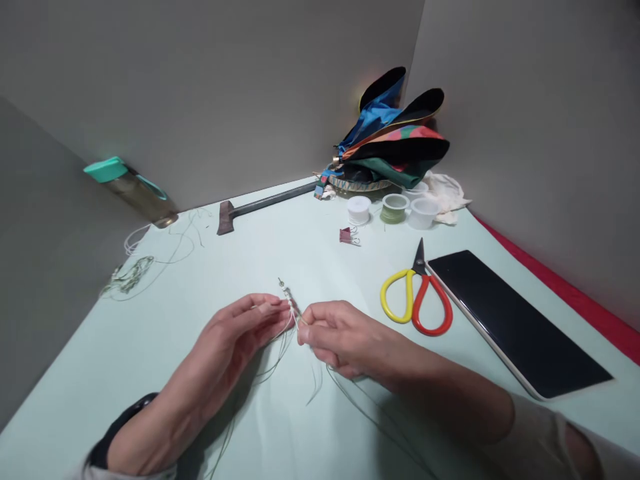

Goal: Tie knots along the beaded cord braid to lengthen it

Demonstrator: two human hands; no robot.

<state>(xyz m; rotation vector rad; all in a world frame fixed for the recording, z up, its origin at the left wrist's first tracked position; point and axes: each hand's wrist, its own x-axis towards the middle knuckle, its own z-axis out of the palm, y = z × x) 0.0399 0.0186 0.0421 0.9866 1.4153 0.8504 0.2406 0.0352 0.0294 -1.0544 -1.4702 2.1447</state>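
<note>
Right now, a short knotted cord (290,301) strung with small pale beads is hanging in the air above the middle of the mint-green table (150,380), tipped slightly, with a small metal piece at its top end. The left hand (240,333) is closing around its lower part, fingers curled and pinching, while the right hand (340,337) is gripping the same spot from the other side, its fingertips (303,332) nearly meeting the left. Thin greenish threads (320,383) are trailing down from the pinch onto the table. A black wristband (123,427) is circling the left wrist. Just right of the hands, scissors (416,300) with yellow and red handles are lying beside a dark-screened phone (515,323). Farther ahead, a pink binder clip (349,235) is sitting near a white spool (359,209), a green spool (395,207) and a clear plastic cup (423,213). A dark metal-headed tool (260,209) is lying along the back edge, a loose tangle of thread (131,275) is spreading at the left, and a bottle with a teal lid (133,190) is leaning at the corner, while a folded multicoloured fabric bundle (395,130) is standing in the far corner.
</note>
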